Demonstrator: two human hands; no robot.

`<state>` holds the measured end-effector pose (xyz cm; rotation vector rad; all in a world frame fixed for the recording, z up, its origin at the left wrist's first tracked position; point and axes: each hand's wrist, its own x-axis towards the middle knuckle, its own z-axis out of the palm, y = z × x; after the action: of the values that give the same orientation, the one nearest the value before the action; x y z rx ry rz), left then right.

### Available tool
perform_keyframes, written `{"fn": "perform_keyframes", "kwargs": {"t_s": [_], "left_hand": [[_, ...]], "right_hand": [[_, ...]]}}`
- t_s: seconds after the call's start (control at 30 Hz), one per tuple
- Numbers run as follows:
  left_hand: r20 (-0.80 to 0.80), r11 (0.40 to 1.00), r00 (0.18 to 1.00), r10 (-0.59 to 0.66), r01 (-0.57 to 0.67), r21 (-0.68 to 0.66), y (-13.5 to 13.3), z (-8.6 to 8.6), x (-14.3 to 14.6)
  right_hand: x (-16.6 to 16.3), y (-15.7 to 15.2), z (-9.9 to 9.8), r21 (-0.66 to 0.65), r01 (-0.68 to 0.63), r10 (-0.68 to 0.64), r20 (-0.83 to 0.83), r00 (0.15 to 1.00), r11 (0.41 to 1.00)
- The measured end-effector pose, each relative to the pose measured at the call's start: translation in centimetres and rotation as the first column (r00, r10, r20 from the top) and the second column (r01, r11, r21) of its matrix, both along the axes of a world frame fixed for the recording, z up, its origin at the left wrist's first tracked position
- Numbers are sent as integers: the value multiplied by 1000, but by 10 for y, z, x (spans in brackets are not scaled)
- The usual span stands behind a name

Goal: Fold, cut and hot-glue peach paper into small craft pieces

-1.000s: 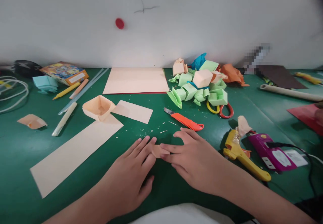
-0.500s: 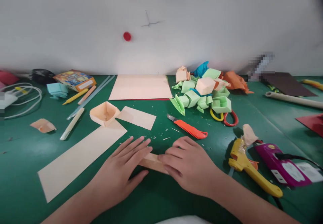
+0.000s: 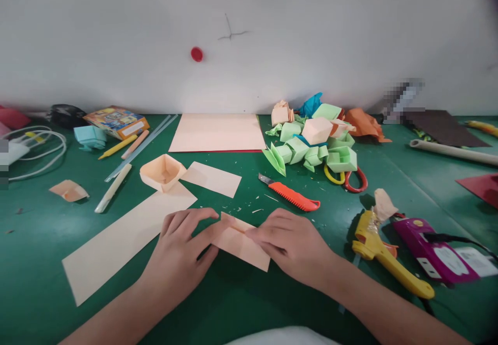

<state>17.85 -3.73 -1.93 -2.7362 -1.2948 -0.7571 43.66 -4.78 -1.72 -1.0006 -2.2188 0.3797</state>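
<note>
The peach paper (image 3: pixel 241 244) was a thin strip; now its fold lies open wider. The left hand (image 3: pixel 182 246) pinches its 9 o'clock end in a closed grip. The right hand (image 3: pixel 291 244) presses the 3 o'clock end, grip open.

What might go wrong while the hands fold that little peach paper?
The right hand is close to the orange knife, whose blade tip seems exposed, so a slip might nick it. The left hand pinches the peach paper slanted, so the crease may go crooked.
</note>
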Motion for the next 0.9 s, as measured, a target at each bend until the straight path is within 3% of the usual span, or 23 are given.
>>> {"fn": "perform_keyframes", "kwargs": {"t_s": [0.1, 0.23, 0.37, 0.5, 0.6, 0.77, 0.9], "left_hand": [[-2, 993, 1000, -1, 1, -119, -4, 2, 4], [51, 975, 999, -2, 13, -222, -7, 3, 6], [107, 990, 994, -39, 53, -131, -4, 0, 3], [74, 998, 996, -54, 57, -37, 3, -2, -3], [24, 999, 999, -37, 36, 19, 7, -1, -6], [-84, 991, 989, -123, 126, 41, -1, 4, -2], [-138, 996, 989, -56, 65, 64, -17, 10, 7]], "right_hand": [[-2, -1, 1, 119, -51, 48, 22, 999, 992], [-2, -1, 2, 94, -44, 42, 25, 999, 995], [0, -2, 3, -30, 41, -40, 32, 999, 999], [2, -3, 7, -177, 96, -69, 149, 986, 980], [2, -3, 11, -192, 108, -60, 241, 969, 975], [3, -3, 11, -173, 125, -59, 342, 938, 977], [4, -1, 8, -158, 133, -66, 368, 928, 979]]}}
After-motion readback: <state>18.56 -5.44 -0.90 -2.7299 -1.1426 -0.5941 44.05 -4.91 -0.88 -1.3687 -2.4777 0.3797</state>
